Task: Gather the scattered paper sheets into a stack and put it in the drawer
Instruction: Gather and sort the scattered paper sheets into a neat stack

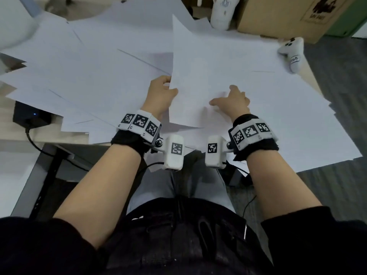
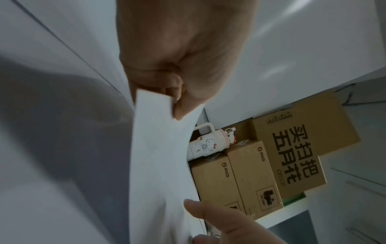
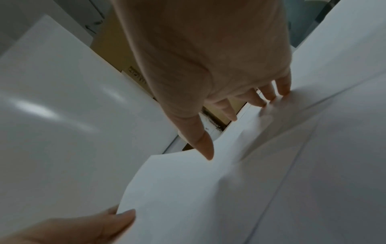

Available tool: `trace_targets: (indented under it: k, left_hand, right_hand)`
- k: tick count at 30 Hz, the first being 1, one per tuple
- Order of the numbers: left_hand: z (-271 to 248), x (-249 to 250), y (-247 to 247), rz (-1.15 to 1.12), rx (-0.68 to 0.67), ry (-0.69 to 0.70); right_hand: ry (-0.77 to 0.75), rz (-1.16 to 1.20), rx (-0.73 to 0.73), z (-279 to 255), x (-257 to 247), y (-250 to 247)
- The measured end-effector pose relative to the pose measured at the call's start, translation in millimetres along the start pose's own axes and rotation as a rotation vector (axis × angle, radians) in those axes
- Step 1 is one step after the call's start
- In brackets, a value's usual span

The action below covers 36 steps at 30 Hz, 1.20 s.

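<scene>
Both forearms fill the near part of the head view, each with a marker band and a small white camera at the wrist. Beyond them, the left hand [image 1: 161, 92] is seen pinching the left edge of a lifted sheet [image 1: 198, 76]; in the left wrist view the edge is clamped between thumb and curled fingers. That sheet stands tilted, its long axis running away from the body, its far corner raised above the rest. The right hand [image 1: 230, 102] is laid just to the right of it, fingers spread and straight, pressed flat on the paper beneath and gripping nothing. The remaining sheets [image 1: 89, 66] are spread overlapping across the tabletop [image 1: 309, 74], more of them to the left of the held sheet than to the right, so the left hand is judged the nearer one for the far-left pieces and the right hand for those at the right edge. The gathering is judged barely begun. No drawer can be made out in any view; where the stack must go is not shown. How many sheets are pinched cannot be told, since only one edge shows. A white controller [image 1: 292, 54] lies at the far right corner, touching the paper, and boxes [image 1: 278, 14] and a bottle [image 1: 220, 12] stand behind. Much of the tabletop is hidden under paper.
</scene>
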<state>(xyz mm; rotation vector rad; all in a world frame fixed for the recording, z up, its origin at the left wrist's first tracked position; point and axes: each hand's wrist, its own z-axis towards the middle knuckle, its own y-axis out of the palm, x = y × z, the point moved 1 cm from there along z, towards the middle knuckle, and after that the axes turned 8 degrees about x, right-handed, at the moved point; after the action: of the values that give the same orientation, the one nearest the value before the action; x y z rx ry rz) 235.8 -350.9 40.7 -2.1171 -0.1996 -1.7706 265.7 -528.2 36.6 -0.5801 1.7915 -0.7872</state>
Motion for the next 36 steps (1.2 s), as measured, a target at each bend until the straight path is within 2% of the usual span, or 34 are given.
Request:
trace_targets:
  k: [4,11,16,22,27,31,36]
  left_hand:
    - [-8,2,1,-0.042,0.087,0.067]
    - [-20,-2,-6,-0.116,0.204,0.135]
    - [-30,-1,-12,-0.205,0.267,0.164]
    - [-36,10,-16,-0.273,0.453,0.232]
    - [-39,27,-5,-0.306,0.530,0.344]
    - [-41,39,8,-0.265,0.493,0.397]
    - [-40,38,31,-0.092,0.236,0.382]
  right_hand:
    - [0.016,0.156,0.023,-5,12,-11]
    - [0.023,0.477,0.149,-12,24,-24]
    - [-0.025,0.637,0.240,-21,32,-34]
    - [-0.033,0.716,0.192,-22,52,-45]
    - [0.058,0.658,0.090,-21,66,-47]
    - [0.069,0.700,0.037,-27,64,-55]
    - [0.078,1.019,0.169,-32,69,-85]
